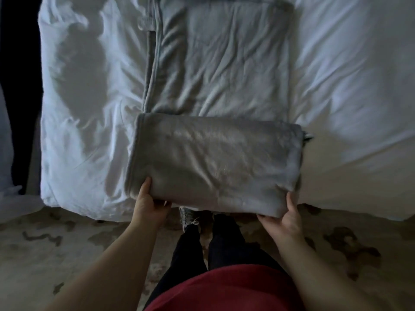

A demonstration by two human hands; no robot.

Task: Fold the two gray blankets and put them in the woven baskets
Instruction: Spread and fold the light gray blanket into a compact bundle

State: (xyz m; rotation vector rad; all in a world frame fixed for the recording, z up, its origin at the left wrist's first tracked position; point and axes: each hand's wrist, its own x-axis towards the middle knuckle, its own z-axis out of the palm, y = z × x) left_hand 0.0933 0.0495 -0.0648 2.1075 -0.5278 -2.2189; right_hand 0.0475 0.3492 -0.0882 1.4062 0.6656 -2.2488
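Observation:
A folded gray blanket (215,162) lies at the near edge of the bed, its front fold hanging slightly past the edge. My left hand (149,203) grips its near left corner, thumb on top and fingers underneath. My right hand (286,215) grips the near right corner the same way. A second, lighter gray blanket (220,57) lies spread in a long folded strip farther back on the bed, partly under the first. No woven basket is in view.
The white bed cover (350,75) is wrinkled and spreads to both sides. A patterned beige carpet (67,254) covers the floor below. My legs and a shoe (188,217) stand against the bed edge. A dark gap (20,86) runs along the left.

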